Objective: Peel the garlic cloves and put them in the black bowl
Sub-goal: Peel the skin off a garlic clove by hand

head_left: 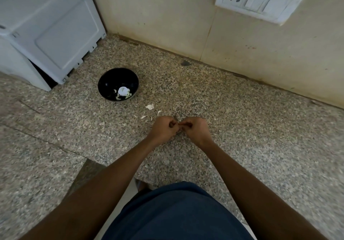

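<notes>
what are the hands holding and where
Both hands, left hand and right hand, pinch something tiny between fingertips, likely a garlic clove; it is hidden, so the grip point cannot be told.

Clove (179, 124) hidden between curled fingers (172, 123).

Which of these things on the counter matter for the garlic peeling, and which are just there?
Part of the job:
- left hand and right hand, fingers curled together over something small
- black bowl, with pale pieces inside
- garlic skins on the counter

Just there:
- white appliance
- wall socket
</notes>
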